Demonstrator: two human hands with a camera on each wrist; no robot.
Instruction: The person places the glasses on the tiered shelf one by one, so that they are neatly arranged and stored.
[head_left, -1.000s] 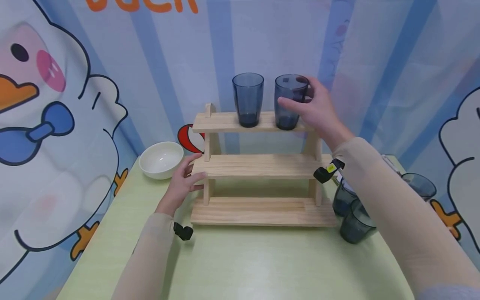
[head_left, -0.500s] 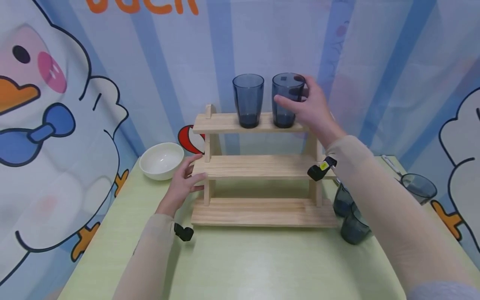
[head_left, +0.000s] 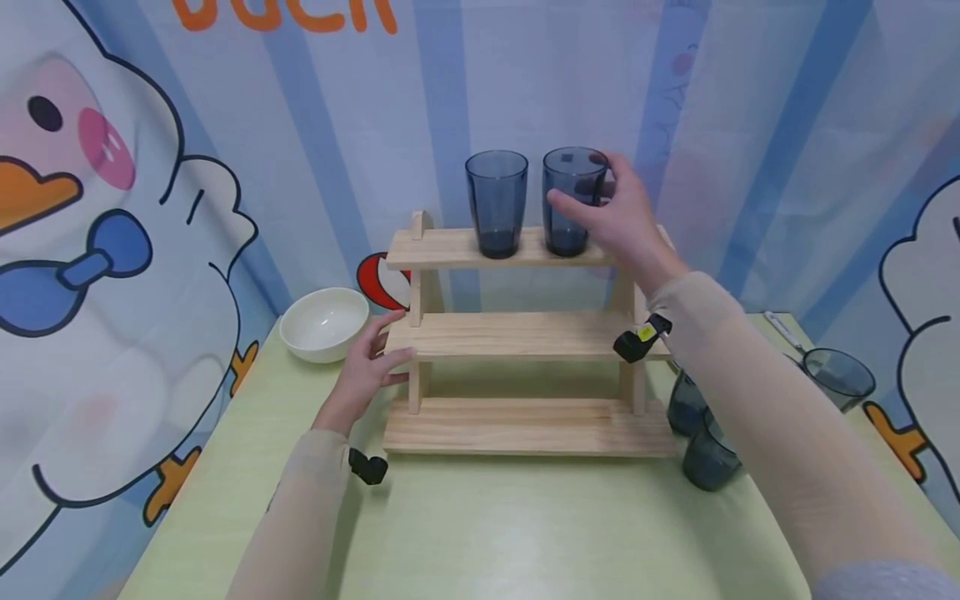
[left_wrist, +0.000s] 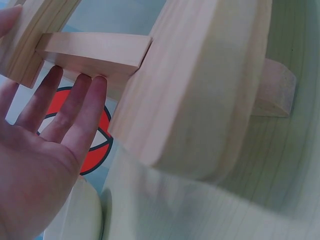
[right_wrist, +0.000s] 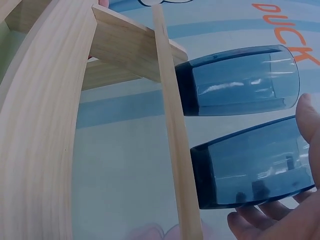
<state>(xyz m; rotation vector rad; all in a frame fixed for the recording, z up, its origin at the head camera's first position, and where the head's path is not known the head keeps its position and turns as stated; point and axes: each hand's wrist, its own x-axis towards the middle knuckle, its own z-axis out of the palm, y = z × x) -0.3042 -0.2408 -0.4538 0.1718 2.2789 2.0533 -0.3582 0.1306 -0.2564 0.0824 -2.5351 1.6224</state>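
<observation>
The right hand point(head_left: 630, 221) grasps the right glass point(head_left: 566, 225) from the right, thumb on the near side. This glass is upright, its base on the top shelf of the wooden rack point(head_left: 510, 333). Approach from the right presumably avoids disturbing the left glass point(head_left: 497, 204), which stands upright and ungripped on the same shelf, a narrow gap away. The left hand point(head_left: 362, 371) grips the left end of the middle shelf; its likely function is to brace the rack against shifting on the counter point(head_left: 525, 525). A white bowl point(head_left: 324, 325) sits left of the rack. Two spare glasses point(head_left: 708, 454) stand at its right end, partly hidden by the sleeve point(head_left: 757, 400), presumably placed for right-hand access.
</observation>
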